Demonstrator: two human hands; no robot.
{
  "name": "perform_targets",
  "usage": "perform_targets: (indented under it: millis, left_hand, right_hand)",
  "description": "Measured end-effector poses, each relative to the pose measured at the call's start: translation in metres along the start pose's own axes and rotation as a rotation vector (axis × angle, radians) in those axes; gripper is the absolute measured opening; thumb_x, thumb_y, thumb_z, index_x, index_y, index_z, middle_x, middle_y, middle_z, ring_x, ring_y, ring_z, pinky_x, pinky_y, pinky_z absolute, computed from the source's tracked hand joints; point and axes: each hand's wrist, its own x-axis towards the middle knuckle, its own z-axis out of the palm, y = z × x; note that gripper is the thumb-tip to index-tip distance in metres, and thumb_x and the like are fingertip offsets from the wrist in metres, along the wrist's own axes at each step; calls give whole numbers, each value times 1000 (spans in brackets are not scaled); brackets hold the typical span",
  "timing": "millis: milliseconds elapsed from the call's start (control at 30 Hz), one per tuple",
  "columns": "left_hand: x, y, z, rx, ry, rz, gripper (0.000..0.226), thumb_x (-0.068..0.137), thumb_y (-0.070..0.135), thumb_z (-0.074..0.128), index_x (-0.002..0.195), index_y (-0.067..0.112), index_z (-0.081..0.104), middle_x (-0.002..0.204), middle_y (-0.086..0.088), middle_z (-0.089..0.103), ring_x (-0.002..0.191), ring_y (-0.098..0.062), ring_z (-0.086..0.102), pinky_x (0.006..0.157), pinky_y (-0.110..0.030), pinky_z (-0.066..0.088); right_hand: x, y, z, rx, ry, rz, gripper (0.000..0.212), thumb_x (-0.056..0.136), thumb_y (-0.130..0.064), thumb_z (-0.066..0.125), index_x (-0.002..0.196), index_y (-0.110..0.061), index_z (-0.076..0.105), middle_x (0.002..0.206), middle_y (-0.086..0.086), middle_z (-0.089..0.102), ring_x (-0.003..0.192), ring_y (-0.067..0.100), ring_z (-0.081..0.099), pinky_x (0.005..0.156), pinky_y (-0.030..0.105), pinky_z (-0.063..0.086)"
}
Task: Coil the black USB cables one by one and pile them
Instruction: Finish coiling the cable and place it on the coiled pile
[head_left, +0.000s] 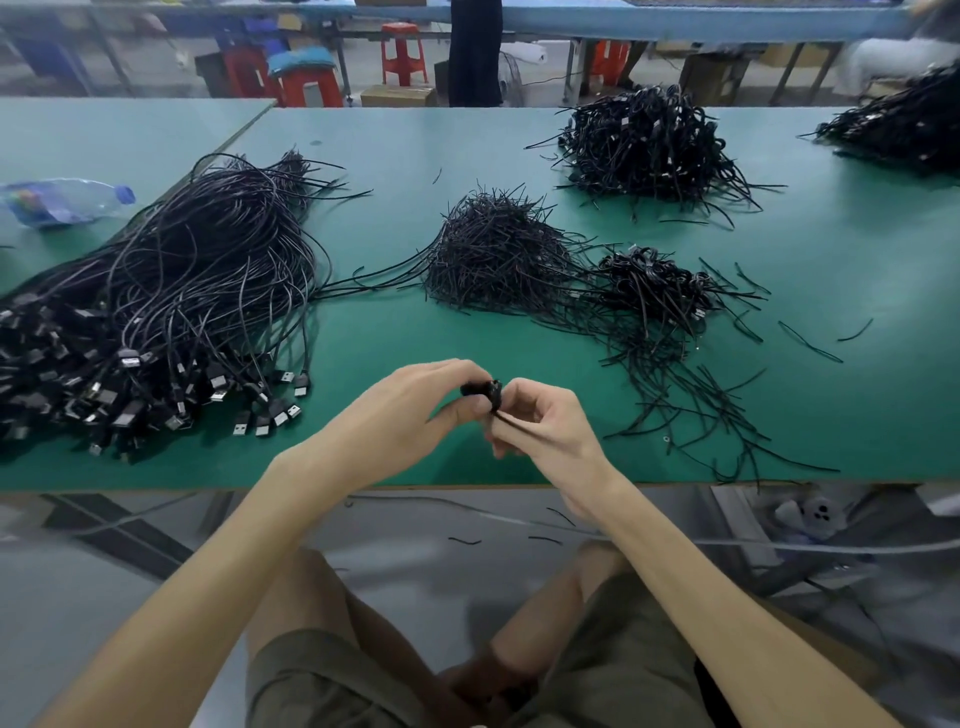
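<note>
On the table (395, 135): loose USB cable bundle (171, 291) at frame left; water bottle (62, 200) at upper left; tie heap (498, 254) at centre, small coiled pile (654, 286) just right of it; larger coiled pile (644, 140) at upper right; single coiled cable (485, 394) at lower centre.

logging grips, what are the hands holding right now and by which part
One small coiled black cable, held between both hands: the left hand pinches the coil's left side, the right hand pinches its right side.
</note>
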Motion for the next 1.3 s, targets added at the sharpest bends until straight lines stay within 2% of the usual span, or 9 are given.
perform_targets:
  millis: [233, 367, 500, 633, 767, 867, 1000, 1200, 1300]
  left_hand:
    - [1, 18, 13, 48, 203, -260, 24, 101, 50, 46, 106, 26, 46, 74, 8, 58, 71, -17, 58, 64, -39, 44]
    - [1, 31, 25, 126, 265, -353, 24, 104, 45, 43, 114, 23, 40, 68, 5, 59, 68, -23, 58, 62, -39, 42]
    - [3, 27, 14, -362, 189, -375, 19, 109, 30, 37, 115, 20, 52, 63, 2, 68, 61, -19, 68, 68, -34, 53]
    - [2, 10, -3, -460, 8, -184, 35, 103, -8, 40, 134, 6, 51, 82, -13, 65, 72, -35, 69, 78, -43, 58]
    - [1, 2, -7, -170, 19, -65, 44, 96, 12, 65, 138, 26, 59, 113, 1, 56, 103, -16, 55, 92, -25, 45]
    - [0, 2, -11, -38, -18, 77, 39, 96, 24, 62, 134, 26, 63, 149, 11, 44, 134, -6, 41, 114, -20, 30]
    - [2, 4, -8, 17, 16, -6, 22, 100, 29, 58, 112, 14, 70, 110, 3, 64, 103, -18, 60, 95, -38, 45]
    - [2, 20, 5, 160, 216, -199, 46, 99, 59, 34, 84, 21, 53, 68, 9, 52, 68, -20, 51, 62, -39, 41]
    - [6, 30, 12, 220, 245, -319, 43, 102, 57, 34, 88, 21, 51, 66, 2, 59, 68, -29, 58, 65, -41, 48]
  right_hand:
    - [0, -4, 8, 17, 70, -3, 13, 88, 1, 66, 76, -2, 69, 65, 4, 62, 56, 14, 55, 58, 15, 43]
    - [-1, 0, 10, -64, 90, -40, 13, 91, -2, 69, 79, 2, 64, 64, 9, 63, 59, 17, 53, 61, 27, 44]
    - [-1, 0, 5, -201, 131, -98, 11, 90, -6, 71, 81, -3, 68, 69, 11, 68, 61, 16, 55, 60, 38, 45]
    - [2, -3, -4, -162, 114, -114, 11, 90, -3, 70, 79, -4, 68, 68, 13, 68, 58, 16, 59, 61, 31, 50]
    - [2, -2, -4, -150, 30, -90, 21, 89, 0, 69, 73, -13, 64, 62, 0, 64, 56, 16, 58, 62, 29, 50]
    - [1, -1, -4, -40, 3, -65, 20, 89, 2, 68, 75, -11, 65, 64, -1, 65, 57, 15, 58, 61, 25, 50]
    - [0, -3, -4, 27, -13, -52, 17, 89, 6, 68, 78, -6, 65, 64, 1, 63, 58, 15, 55, 61, 22, 48]
    - [2, -8, 5, 78, 64, -55, 12, 85, -6, 67, 78, 4, 69, 67, 8, 63, 62, 18, 54, 67, 30, 47]
    - [1, -6, 10, 95, 147, -59, 9, 86, -4, 67, 79, 1, 70, 65, 6, 63, 60, 16, 53, 63, 28, 47]
